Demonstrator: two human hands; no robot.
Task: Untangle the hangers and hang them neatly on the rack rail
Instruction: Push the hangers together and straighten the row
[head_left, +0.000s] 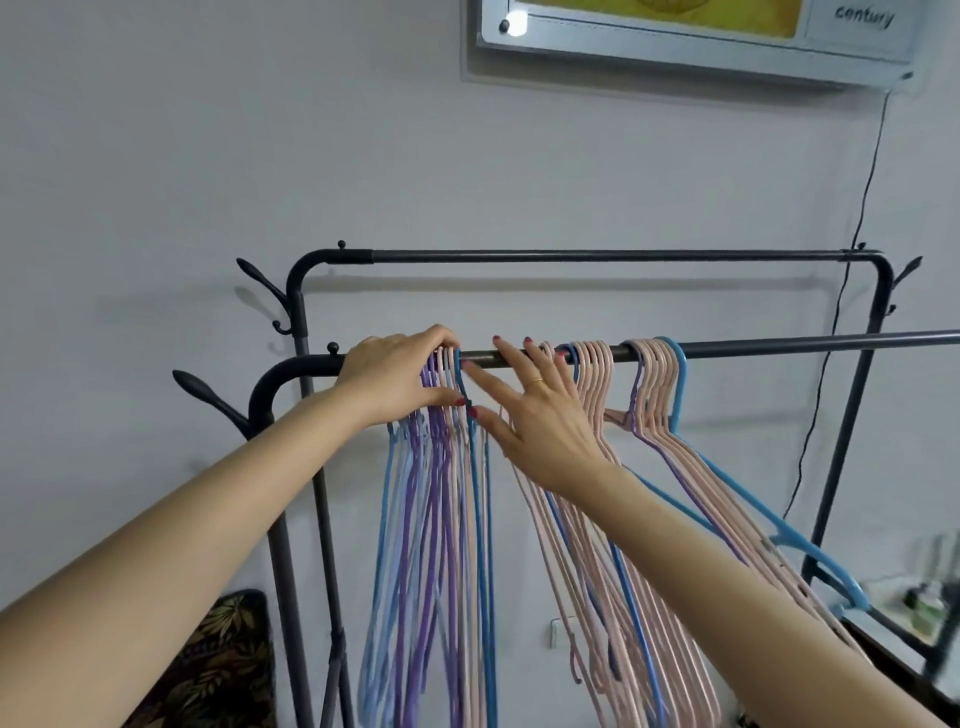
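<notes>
My left hand (395, 374) clamps a bunch of thin purple, blue and pink hangers (441, 467) at their necks, hooks over the near rail (779, 345), a smooth dark metal tube. My right hand (535, 410) is spread, fingers loose on the rail, grasping nothing. Further right hang pink hangers (592, 374) and a blue hanger (680, 384). A plain pale wall (208, 156) stands behind.

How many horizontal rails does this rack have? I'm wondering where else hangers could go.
2: the near rail holding the hangers under both hands, and a bare far rail higher up by the wall.
</notes>
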